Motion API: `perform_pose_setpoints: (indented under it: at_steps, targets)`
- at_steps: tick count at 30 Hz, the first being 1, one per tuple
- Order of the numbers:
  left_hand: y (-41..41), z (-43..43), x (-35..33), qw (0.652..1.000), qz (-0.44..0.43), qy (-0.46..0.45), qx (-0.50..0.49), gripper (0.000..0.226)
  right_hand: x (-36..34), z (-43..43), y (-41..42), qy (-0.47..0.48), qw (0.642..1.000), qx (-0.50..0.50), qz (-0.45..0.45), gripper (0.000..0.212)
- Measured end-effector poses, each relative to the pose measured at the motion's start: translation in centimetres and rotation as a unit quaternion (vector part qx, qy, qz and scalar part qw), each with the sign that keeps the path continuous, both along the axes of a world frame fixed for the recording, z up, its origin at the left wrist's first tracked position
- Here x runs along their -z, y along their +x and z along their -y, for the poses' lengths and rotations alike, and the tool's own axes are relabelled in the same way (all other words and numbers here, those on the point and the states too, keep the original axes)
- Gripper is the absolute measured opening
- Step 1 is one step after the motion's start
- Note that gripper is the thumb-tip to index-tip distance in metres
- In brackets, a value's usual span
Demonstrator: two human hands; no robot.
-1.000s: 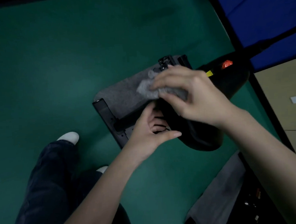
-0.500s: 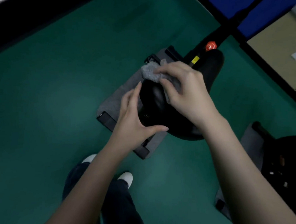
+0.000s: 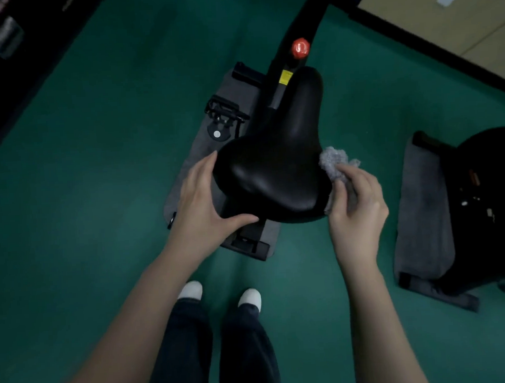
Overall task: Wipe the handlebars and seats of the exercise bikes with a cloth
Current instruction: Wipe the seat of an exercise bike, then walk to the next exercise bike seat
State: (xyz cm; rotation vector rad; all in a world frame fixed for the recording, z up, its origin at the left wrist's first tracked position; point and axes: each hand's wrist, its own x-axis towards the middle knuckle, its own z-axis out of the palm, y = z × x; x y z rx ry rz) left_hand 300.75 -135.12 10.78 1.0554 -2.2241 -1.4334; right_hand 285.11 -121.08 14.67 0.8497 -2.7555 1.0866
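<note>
Two hands flank black seat (image 3: 273, 172) at frame centre: left hand (image 3: 200, 200) spread, fingers flat along left edge; right hand (image 3: 356, 206) clutches grey cloth (image 3: 334, 162), half hidden under fingers, against right edge. Second bike (image 3: 486, 202) cut off at right.

Seat (image 3: 273, 172) between left hand (image 3: 201, 207) and cloth (image 3: 333, 163).

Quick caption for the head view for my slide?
Right hand holds a grey cloth against the right edge of a black bike seat; left hand braces its left side.
</note>
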Motion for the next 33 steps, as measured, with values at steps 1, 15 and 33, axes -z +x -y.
perform_pose_setpoints:
  at_steps: [1,15,33]
  targets:
    - [0.2,0.4,-0.2,1.0,0.011,-0.013,0.006,0.107,-0.1,-0.4,0.0,-0.006,0.999,0.025,0.022,0.022]
    - [-0.2,0.2,-7.2,0.974,0.065,-0.155,0.154,0.072,-5.8,-5.5,4.4,-0.102,0.98,0.1,0.139,0.022]
    - [-12.7,-24.1,-11.6,0.809,0.108,-0.303,0.493,0.064,-8.5,-33.7,4.3,-0.231,0.882,0.35,0.212,0.02]
